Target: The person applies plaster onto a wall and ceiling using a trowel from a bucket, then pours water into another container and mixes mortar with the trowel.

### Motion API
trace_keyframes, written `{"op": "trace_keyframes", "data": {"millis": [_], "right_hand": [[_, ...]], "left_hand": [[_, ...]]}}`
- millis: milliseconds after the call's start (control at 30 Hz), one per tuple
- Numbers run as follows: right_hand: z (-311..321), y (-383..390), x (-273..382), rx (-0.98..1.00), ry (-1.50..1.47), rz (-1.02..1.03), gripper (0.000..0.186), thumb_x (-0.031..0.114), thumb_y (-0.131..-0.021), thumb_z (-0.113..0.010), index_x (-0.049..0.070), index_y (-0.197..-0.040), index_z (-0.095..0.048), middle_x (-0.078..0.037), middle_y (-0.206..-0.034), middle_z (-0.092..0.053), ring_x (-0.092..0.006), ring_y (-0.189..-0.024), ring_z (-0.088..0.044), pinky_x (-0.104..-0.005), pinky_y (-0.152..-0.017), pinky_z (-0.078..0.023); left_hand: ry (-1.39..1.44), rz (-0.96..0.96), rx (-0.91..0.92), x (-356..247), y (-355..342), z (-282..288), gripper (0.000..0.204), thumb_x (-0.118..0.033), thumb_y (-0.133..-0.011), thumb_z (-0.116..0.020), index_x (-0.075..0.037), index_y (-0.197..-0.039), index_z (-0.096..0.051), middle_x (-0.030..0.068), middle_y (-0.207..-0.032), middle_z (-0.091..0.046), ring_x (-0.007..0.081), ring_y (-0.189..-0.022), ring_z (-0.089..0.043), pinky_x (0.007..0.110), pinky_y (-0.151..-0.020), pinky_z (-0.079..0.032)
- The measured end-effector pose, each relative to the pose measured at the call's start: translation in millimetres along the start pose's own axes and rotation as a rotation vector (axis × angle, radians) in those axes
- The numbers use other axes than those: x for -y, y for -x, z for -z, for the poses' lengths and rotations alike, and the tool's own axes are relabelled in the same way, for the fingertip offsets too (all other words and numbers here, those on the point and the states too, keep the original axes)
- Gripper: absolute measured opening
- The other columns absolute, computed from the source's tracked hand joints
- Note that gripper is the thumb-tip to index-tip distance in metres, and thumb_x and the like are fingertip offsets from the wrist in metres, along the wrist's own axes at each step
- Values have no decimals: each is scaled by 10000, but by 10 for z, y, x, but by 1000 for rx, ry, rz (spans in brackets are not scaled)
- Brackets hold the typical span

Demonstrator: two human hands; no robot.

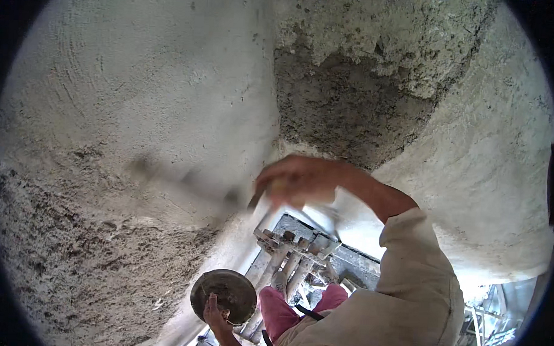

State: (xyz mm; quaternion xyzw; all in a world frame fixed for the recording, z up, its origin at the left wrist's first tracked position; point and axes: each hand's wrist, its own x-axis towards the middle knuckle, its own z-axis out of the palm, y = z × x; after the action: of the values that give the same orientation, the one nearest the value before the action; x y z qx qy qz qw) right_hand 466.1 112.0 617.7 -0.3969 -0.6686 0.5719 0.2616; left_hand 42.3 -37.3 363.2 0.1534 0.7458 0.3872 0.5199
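So the right hand (301, 180) is curling around the near end of a long, dark grey tool (194, 182), holding it out to the left in front of the smooth, pale grey plastered wall (158, 77). It's probably a trowel of some kind, but motion blur is smearing it, so I can't tell its exact shape or whether it's touching the wall.

The left hand (216, 317) is working well apart from the right, lower down, clamping the near rim of a round, shallow, dark metal-looking bowl (239, 283) with a thumb lying over the inside. Some clumpy brown stuff is sitting in it.

Edge-wise, the right hand is hanging near the inside corner, just below the ragged lower edge of a rough, dark brown patch (346, 102). Another coarse, crumbly brown area (103, 258) is spreading along the lower left, its top edge running unevenly under the smooth plaster.

For room, open space is running between the tool and the bowl below it. Further down, past the pink trousers (275, 313), a weathered wooden pole-and-plank platform (280, 261) is showing.
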Motion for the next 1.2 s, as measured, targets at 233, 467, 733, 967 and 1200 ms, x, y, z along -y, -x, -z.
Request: {"op": "trace_keyframes", "data": {"millis": [233, 467, 733, 967, 1200], "right_hand": [[1814, 1875, -203, -1128, 469, -23, 457, 400, -944, -654, 75, -1258, -592, -117, -1017, -674, -180, -891, -663, -341, -681, -578], [539, 2100, -480, -727, 984, -346, 326, 298, -898, -684, 93, -1145, -630, -166, -1075, -669, -321, -969, -656, -452, -867, -514], [-468, 1894, -1063, 39, 1425, -150, 366, 118, -808, -661, -12, -1136, -564, -169, -919, -620, -295, -793, -695, -424, -663, -584], [-717, 1969, -1160, 99, 1627, -334, 341, 102, -846, -612, 44, -1181, -587, -138, -956, -629, -245, -793, -676, -359, -645, -554], [-842, 1967, -1470, -86, 1344, -614, 251, 161, -888, -597, 59, -1116, -568, -192, -980, -645, -333, -815, -693, -468, -666, -564]], "left_hand": [[-58, 41, 36, -192, 563, 38, 396, -421, -868, -725, -102, -1095, -664, 36, -1114, -666, 90, -740, -541, 269, -551, -441], [114, -43, 55, -146, 1157, -588, 258, -378, -879, -744, -169, -796, -620, -84, -566, -422, 42, -408, -342, 207, -401, -365], [364, 21, 335, 58, 1686, -1275, 114, -261, -944, -676, -168, -898, -630, -109, -557, -342, 12, -426, -285, 211, -407, -310], [347, -100, 441, -134, 2310, -1713, 389, -202, -938, -664, -11, -1266, -584, -81, -726, -521, 10, -574, -430, 198, -503, -352], [217, -228, 668, -247, 2526, -1800, 390, -96, -914, -683, 39, -1259, -560, -81, -652, -420, -1, -588, -379, 198, -515, -309]]}}
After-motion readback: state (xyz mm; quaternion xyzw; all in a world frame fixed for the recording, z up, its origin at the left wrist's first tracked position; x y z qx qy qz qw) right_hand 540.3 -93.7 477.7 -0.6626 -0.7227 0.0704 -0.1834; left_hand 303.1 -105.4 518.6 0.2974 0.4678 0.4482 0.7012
